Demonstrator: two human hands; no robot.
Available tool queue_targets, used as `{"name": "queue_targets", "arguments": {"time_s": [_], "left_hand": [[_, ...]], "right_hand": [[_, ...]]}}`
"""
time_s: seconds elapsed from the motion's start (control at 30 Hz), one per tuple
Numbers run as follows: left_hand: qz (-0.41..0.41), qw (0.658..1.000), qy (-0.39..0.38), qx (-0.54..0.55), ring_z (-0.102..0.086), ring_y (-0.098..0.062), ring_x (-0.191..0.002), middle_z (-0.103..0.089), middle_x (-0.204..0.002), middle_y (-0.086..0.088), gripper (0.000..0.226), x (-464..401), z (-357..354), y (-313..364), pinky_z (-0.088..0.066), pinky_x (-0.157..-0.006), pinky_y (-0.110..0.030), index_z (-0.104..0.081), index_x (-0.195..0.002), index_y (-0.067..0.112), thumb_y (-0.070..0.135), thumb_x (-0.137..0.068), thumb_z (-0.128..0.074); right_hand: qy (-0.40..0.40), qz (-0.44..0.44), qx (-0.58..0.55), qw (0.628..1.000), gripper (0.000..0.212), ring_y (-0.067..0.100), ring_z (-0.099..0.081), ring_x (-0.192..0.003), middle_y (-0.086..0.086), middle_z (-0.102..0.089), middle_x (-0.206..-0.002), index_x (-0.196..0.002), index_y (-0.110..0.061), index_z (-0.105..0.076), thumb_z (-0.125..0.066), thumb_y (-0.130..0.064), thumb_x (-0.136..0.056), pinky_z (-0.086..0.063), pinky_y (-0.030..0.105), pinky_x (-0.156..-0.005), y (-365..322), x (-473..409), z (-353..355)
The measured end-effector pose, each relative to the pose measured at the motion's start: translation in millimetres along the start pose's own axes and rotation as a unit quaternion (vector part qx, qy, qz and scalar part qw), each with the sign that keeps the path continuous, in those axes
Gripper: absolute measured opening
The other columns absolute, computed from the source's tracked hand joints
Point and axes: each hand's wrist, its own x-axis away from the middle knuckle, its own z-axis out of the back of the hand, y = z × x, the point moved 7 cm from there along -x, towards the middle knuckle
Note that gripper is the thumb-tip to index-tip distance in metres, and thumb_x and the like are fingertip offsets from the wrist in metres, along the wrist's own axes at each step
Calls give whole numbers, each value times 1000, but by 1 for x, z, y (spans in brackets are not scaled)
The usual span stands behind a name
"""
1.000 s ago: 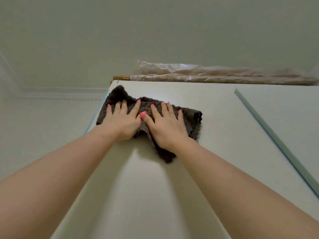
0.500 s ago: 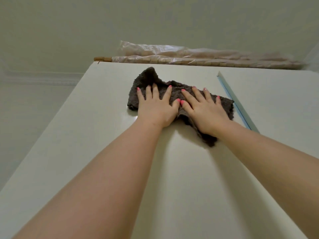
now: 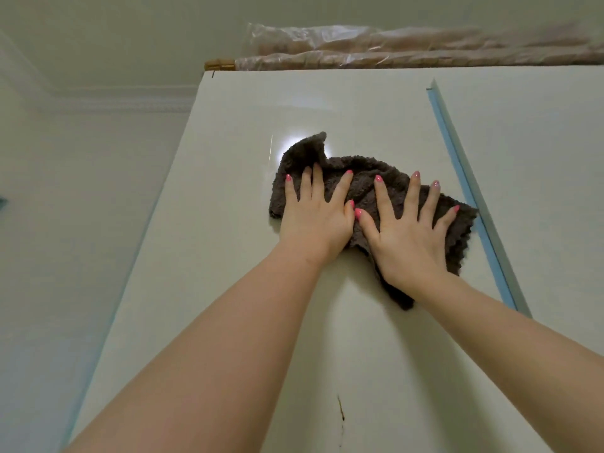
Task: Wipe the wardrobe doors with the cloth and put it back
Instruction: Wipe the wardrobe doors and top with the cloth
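On door (image 3: 228,256), hands (flat) on cloth (image 3: 369,178)

We see a dark brown, fluffy cloth (image 3: 366,181) spread crumpled and flat against the upper part of a glossy cream wardrobe door (image 3: 248,152). One corner of it sticks up, another hangs low, and its right edge lies just beside the pale blue strip (image 3: 457,165) that edges the neighbouring door (image 3: 536,152), which is cream too.
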Motion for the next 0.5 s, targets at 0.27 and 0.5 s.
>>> {"name": "queue_targets", "arguments": {"time_s": [0.27, 0.5], "left_hand": [[53, 996, -29, -69, 6, -33, -146, 6, -157, -22, 56, 52, -2, -118, 1, -118, -50, 11, -150, 18, 32, -101, -12], [74, 997, -2, -18, 5, -27, -146, 5, -158, -17, 56, 72, -7, -152, 5, -118, -46, 8, -150, 27, 37, -101, -17]], "right_hand": [[17, 99, -15, 995, 63, 48, 18, -140, 23, 17, -156, -150, -25, 10, -8, -54, -97, 12, 67, -107, -128, 20, -17], [39, 118, -16, 992, 63, 44, 15, -142, 20, 10, -158, -151, -27, 2, -13, -55, -97, 11, 63, -110, -158, 28, -21]]}}
